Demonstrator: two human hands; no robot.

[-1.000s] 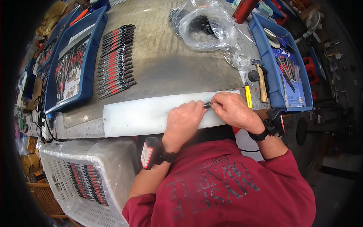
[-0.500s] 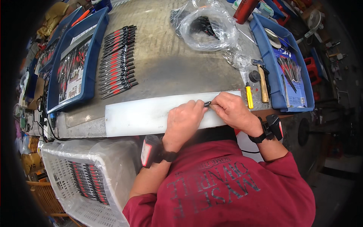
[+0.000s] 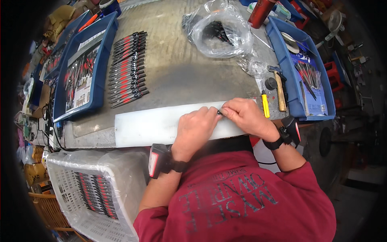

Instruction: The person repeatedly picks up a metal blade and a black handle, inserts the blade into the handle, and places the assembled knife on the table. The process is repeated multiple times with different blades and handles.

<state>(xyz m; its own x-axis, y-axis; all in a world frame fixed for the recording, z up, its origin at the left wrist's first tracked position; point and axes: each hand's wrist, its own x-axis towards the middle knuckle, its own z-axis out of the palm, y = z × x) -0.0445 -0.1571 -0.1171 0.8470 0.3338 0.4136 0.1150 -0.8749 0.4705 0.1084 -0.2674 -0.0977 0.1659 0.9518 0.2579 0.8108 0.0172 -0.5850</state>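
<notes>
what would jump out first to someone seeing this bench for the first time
Probably the two hands meeting at the near edge of the bench: the left hand and right hand pinch a small dark part over a white board. Next, the neat row of black and red tools laid out on the grey benchtop, beside a blue tray.

Small dark part [image 3: 219, 112] we pinched was mostly hidden by our fingertips, too small to identify, clear bag's [image 3: 221, 30] black contents blurred, red canister [image 3: 261, 12] cut off by the top edge.
</notes>
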